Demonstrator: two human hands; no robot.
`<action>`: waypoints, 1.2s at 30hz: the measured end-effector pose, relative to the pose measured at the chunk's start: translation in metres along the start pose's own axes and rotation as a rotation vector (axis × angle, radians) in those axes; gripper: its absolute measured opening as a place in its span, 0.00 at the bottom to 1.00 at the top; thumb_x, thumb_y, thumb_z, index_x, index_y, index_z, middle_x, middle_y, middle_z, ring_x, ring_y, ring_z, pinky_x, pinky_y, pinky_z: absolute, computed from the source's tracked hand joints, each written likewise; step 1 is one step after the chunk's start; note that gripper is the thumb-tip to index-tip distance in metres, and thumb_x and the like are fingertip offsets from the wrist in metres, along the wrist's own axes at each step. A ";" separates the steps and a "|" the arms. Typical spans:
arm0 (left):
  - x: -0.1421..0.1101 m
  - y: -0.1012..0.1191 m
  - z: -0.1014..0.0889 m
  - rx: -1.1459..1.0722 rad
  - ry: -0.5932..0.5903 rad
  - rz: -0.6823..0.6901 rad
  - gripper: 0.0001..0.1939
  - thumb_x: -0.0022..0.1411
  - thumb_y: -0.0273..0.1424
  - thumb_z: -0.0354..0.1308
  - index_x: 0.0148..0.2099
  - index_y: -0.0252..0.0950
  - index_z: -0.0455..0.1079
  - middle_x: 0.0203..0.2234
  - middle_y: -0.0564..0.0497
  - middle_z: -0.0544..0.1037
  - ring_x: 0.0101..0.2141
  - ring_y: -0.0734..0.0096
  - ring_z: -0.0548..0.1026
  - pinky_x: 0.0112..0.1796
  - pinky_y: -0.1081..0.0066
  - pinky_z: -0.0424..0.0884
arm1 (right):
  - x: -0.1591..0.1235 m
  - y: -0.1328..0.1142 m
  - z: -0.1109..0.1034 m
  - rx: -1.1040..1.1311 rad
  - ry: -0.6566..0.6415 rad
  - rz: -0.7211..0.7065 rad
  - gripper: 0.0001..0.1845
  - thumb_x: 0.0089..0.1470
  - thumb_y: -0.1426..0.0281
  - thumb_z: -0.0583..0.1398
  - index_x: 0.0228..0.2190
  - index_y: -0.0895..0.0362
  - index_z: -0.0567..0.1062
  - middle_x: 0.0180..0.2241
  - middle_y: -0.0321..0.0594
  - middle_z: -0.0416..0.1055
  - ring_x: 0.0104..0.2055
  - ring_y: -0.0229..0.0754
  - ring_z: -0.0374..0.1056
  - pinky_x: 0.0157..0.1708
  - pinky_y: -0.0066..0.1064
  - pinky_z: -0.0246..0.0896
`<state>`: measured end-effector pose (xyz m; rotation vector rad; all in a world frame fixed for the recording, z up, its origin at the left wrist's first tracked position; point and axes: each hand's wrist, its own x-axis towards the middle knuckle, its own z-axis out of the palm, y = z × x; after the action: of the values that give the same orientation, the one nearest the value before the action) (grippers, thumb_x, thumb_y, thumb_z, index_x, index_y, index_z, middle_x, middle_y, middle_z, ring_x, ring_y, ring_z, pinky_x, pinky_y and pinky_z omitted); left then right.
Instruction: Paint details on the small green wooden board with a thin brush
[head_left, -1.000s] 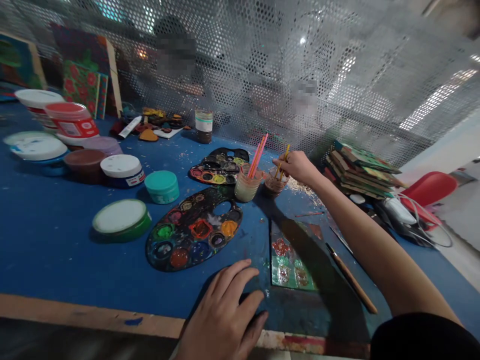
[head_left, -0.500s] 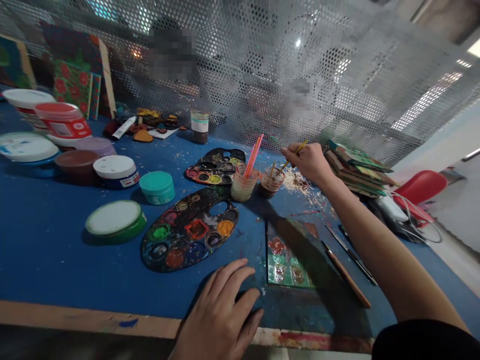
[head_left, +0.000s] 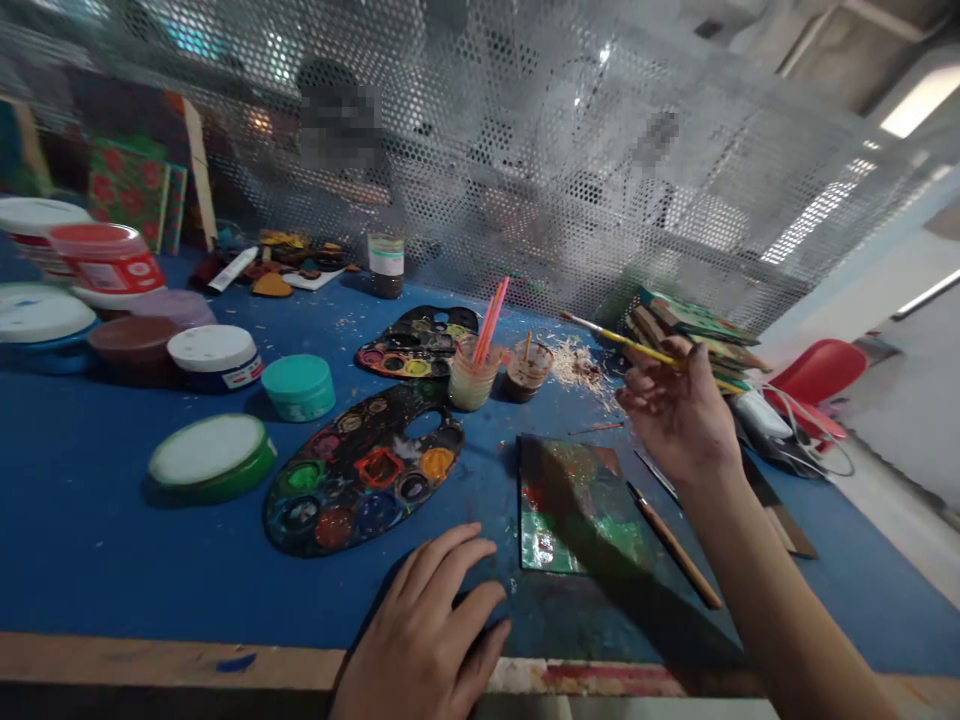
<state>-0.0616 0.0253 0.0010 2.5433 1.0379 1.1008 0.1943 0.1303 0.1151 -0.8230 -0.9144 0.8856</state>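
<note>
Between the thumb and fingers of my right hand (head_left: 682,415) is a thin yellow paintbrush (head_left: 637,347), held roughly level, its bristles pointing left above the table. My left hand (head_left: 431,620) rests at the table's front edge, fingers spread and holding nothing. Just beyond it lies a black paint palette (head_left: 352,440) with wells of several colours. A small painted panel (head_left: 551,535), green with red marks, lies flat between my hands, partly in my arm's shadow. Beyond the panel stand a cup of brown water (head_left: 529,375) with a stick in it and a jar (head_left: 474,385) holding pink sticks.
Paint tubs, including a green one (head_left: 214,460) and a turquoise one (head_left: 298,388), crowd the left. A second palette (head_left: 412,345) lies farther back. A wooden-handled tool (head_left: 675,545) lies right of the panel. Stacked panels (head_left: 694,325) stand by the perforated metal screen (head_left: 487,150).
My right hand has lifted the paintbrush from the brown-water cup, moving right and nearer and turning palm up. My left hand stays at the table edge. The view has shifted slightly.
</note>
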 end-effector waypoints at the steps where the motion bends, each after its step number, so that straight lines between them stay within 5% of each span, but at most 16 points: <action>1: -0.002 -0.002 -0.001 -0.083 -0.018 -0.016 0.09 0.63 0.23 0.52 0.41 0.40 0.71 0.46 0.47 0.74 0.53 0.59 0.68 0.48 0.62 0.67 | -0.009 -0.002 -0.004 0.115 0.015 0.121 0.15 0.55 0.54 0.60 0.31 0.52 0.66 0.22 0.28 0.59 0.20 0.30 0.58 0.19 0.23 0.54; 4: -0.006 -0.012 -0.009 -0.546 -0.046 -0.130 0.11 0.68 0.26 0.48 0.39 0.40 0.70 0.37 0.49 0.72 0.45 0.65 0.70 0.46 0.69 0.65 | -0.032 -0.005 -0.017 0.378 0.116 0.346 0.12 0.57 0.60 0.60 0.30 0.53 0.65 0.22 0.26 0.58 0.19 0.28 0.55 0.20 0.21 0.56; 7: 0.000 -0.018 -0.022 -1.281 0.060 -0.257 0.20 0.71 0.38 0.44 0.31 0.38 0.69 0.27 0.51 0.66 0.34 0.68 0.68 0.45 0.68 0.68 | -0.051 -0.001 -0.038 0.535 0.209 0.418 0.10 0.57 0.66 0.60 0.29 0.55 0.63 0.23 0.25 0.58 0.19 0.26 0.53 0.20 0.19 0.56; 10: 0.012 -0.013 -0.032 -1.974 0.182 -0.427 0.19 0.69 0.41 0.48 0.29 0.37 0.67 0.23 0.55 0.60 0.27 0.73 0.63 0.37 0.69 0.70 | -0.078 0.007 -0.067 0.625 0.273 0.381 0.14 0.53 0.69 0.63 0.28 0.56 0.61 0.24 0.25 0.59 0.20 0.26 0.55 0.20 0.20 0.58; 13: 0.024 -0.003 -0.035 -2.252 0.326 -0.551 0.14 0.66 0.38 0.54 0.30 0.36 0.65 0.22 0.57 0.61 0.23 0.76 0.62 0.30 0.71 0.67 | -0.110 0.016 -0.100 0.684 0.366 0.241 0.16 0.49 0.74 0.65 0.28 0.56 0.60 0.23 0.24 0.59 0.20 0.27 0.57 0.20 0.20 0.59; 18: 0.031 0.005 -0.028 -2.378 0.513 -0.630 0.12 0.67 0.35 0.54 0.32 0.35 0.63 0.22 0.57 0.62 0.23 0.76 0.63 0.28 0.74 0.64 | -0.145 0.023 -0.134 0.722 0.550 0.155 0.14 0.48 0.77 0.62 0.27 0.56 0.59 0.23 0.26 0.60 0.20 0.28 0.59 0.21 0.22 0.62; 25: 0.032 0.010 -0.021 -2.375 0.508 -0.616 0.13 0.67 0.37 0.53 0.31 0.35 0.62 0.22 0.57 0.60 0.23 0.76 0.61 0.29 0.72 0.67 | -0.145 0.022 -0.122 0.577 0.586 0.037 0.13 0.47 0.69 0.65 0.27 0.55 0.63 0.23 0.27 0.60 0.19 0.29 0.57 0.18 0.24 0.60; 29: 0.032 0.020 -0.016 -2.206 0.389 -0.538 0.16 0.67 0.42 0.53 0.31 0.35 0.63 0.23 0.57 0.59 0.25 0.76 0.61 0.39 0.63 0.72 | -0.143 0.035 -0.087 0.332 0.506 -0.039 0.14 0.47 0.61 0.67 0.27 0.53 0.67 0.25 0.29 0.64 0.21 0.31 0.60 0.22 0.26 0.62; 36: 0.016 0.047 0.007 -1.833 -0.060 -0.259 0.27 0.61 0.59 0.46 0.37 0.38 0.63 0.29 0.53 0.59 0.31 0.69 0.61 0.52 0.49 0.65 | -0.140 0.043 0.005 0.320 0.348 -0.027 0.12 0.55 0.57 0.60 0.30 0.52 0.70 0.27 0.32 0.67 0.25 0.33 0.64 0.28 0.30 0.62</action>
<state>-0.0242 0.0021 0.0244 0.8919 0.0218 1.0079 0.1310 0.0238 0.0372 -0.6573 -0.4634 0.8070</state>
